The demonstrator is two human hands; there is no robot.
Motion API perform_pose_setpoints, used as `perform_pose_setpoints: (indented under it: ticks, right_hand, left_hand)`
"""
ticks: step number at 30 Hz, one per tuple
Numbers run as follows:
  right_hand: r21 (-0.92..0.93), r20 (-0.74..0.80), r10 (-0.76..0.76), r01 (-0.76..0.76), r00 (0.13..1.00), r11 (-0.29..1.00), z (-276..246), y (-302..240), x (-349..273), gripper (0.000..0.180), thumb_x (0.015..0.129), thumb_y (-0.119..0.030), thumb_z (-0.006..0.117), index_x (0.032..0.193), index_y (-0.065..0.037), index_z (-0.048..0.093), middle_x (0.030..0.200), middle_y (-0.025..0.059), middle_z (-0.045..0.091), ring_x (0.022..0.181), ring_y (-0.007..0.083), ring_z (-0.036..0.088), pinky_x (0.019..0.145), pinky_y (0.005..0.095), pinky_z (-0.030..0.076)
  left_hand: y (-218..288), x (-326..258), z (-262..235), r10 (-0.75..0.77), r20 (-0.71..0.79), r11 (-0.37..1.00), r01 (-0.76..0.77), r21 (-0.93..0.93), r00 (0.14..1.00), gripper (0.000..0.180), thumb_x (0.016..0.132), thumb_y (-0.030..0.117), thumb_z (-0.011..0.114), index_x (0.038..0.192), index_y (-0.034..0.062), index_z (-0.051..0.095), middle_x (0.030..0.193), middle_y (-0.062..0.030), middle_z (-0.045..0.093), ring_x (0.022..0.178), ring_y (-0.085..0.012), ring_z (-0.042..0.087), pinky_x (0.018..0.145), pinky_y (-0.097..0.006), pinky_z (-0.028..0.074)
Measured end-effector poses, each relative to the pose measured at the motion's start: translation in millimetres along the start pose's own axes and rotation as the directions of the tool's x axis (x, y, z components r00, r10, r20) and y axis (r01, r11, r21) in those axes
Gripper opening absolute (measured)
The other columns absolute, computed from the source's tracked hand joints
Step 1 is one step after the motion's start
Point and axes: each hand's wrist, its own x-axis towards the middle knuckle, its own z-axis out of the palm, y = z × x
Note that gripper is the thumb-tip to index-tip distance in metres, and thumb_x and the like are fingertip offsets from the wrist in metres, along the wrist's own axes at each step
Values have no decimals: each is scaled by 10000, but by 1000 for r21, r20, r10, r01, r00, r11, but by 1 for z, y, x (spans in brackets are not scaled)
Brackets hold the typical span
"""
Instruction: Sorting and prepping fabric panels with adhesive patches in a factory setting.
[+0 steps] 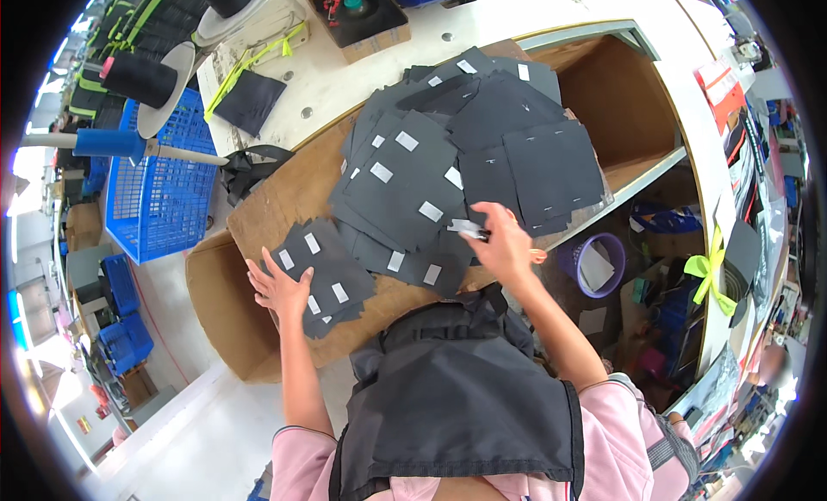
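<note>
Black panels (326, 273) lie stacked on brown board (280, 199), the left hand (282, 289), fingers apart, likely steadying their edge. The right hand (508, 249) curls at a white label (463, 225), its fingers' grip unclear.

White worktable (345, 96), pale floor (172, 307), bright light (32, 392)

The white labels (381, 172) show no readable text.
</note>
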Motion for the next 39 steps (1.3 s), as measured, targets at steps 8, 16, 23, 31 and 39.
perform_pose_setpoints:
  ticks: [8,16,23,31,39]
  right_hand:
    - [218,224,255,-303,941,928,32,12,12,297,828,-199,644,1069,-53,550,758,43,617,561,153,589,488,307,449]
    - [788,378,374,-506,847,350,47,-23,16,215,898,-212,574,774,-54,494,581,5,511,371,52,348,330,216,254]
    - [860,453,48,-450,890,238,-12,-57,-34,120,862,-134,612,827,-34,557,668,6,521,540,65,468,467,205,352]
    - [935,353,-127,-350,927,53,-34,-32,-65,230,827,-91,667,1034,-16,600,875,-7,566,777,55,481,672,230,399]
    - [569,576,170,-541,800,619,-43,-7,-84,157,851,-149,646,773,-15,620,650,-7,597,638,89,544,616,261,451]
  left_hand:
    - [134,-39,-25,696,-243,594,-732,-335,676,640,728,214,714,1298,105,443,1409,-148,289,1270,-333,315,1011,-480,290]
    - [146,-29,2,654,-122,590,-604,-536,747,640,718,245,727,1277,96,454,1382,-159,320,1267,-335,309,1013,-477,284]
    - [114,-38,-47,318,553,204,514,-833,770,755,845,504,589,1405,125,254,1306,-122,419,1228,-271,391,947,-492,310]
    - [89,-55,-23,802,575,-43,976,-213,161,697,847,581,526,1289,49,440,1203,-126,541,1078,-265,549,867,-445,466]
    - [118,-63,-82,703,411,50,536,-843,581,378,827,195,695,1126,-6,580,1000,-62,638,894,-154,610,778,-306,494]
